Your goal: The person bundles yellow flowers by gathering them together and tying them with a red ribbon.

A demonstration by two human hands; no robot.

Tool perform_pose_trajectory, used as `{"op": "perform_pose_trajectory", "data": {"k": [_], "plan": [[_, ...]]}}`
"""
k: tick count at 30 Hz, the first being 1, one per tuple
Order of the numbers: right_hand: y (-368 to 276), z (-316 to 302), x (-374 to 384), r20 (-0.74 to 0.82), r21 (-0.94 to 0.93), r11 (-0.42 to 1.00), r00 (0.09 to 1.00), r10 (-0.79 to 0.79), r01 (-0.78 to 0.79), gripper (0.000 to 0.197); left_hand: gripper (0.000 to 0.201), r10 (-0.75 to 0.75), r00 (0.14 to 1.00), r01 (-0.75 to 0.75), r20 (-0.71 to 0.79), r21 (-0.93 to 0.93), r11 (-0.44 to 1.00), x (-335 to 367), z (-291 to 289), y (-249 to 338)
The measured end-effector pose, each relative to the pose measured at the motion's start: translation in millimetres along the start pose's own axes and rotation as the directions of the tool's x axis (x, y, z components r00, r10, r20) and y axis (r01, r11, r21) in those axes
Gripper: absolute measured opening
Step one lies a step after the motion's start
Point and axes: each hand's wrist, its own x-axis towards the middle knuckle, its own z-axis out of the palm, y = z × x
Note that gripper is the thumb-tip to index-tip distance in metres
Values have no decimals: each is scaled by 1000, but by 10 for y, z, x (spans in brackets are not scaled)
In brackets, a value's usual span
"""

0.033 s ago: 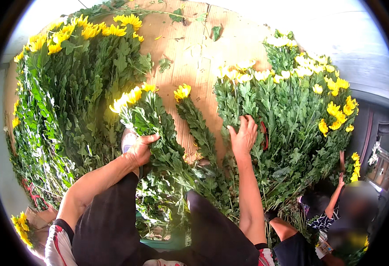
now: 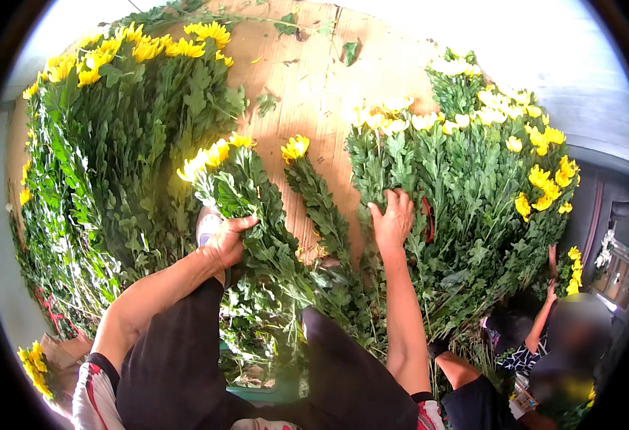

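My left hand [image 2: 227, 240] is closed round a bunch of yellow chrysanthemums [image 2: 246, 186], gripping the leafy stems below the blooms. Beside this bunch, a single chrysanthemum stem [image 2: 319, 193] lies on the cardboard, its yellow bloom pointing away from me. My right hand [image 2: 393, 222] rests at the left edge of a large pile of chrysanthemums [image 2: 465, 186]. Its fingers are bent over the leaves and its thumb stands apart; the leaves hide whether a stem is between them.
Another thick pile of chrysanthemums [image 2: 121, 143] stands at the left. Brown cardboard [image 2: 307, 79] with loose leaves lies between the piles. A red strip [image 2: 427, 218] shows in the right pile. A green container edge [image 2: 264, 394] sits between my knees. At lower right is another person [image 2: 536, 337], arm raised.
My right hand has shifted very slightly toward me at the edge of the pile. My left hand and its bunch stay in place.
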Motion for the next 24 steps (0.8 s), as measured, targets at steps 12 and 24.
{"op": "perform_pose_trajectory", "data": {"k": [12, 24], "plan": [[-277, 35, -605, 138, 275, 958, 983, -124, 82, 52, 40, 3, 999, -3, -44, -10, 1000, 54, -216, -53], [-485, -341, -679, 148, 497, 868, 984, -100, 13, 78, 35, 2, 997, 1, -80, 41, 999, 129, -126, -21]]}}
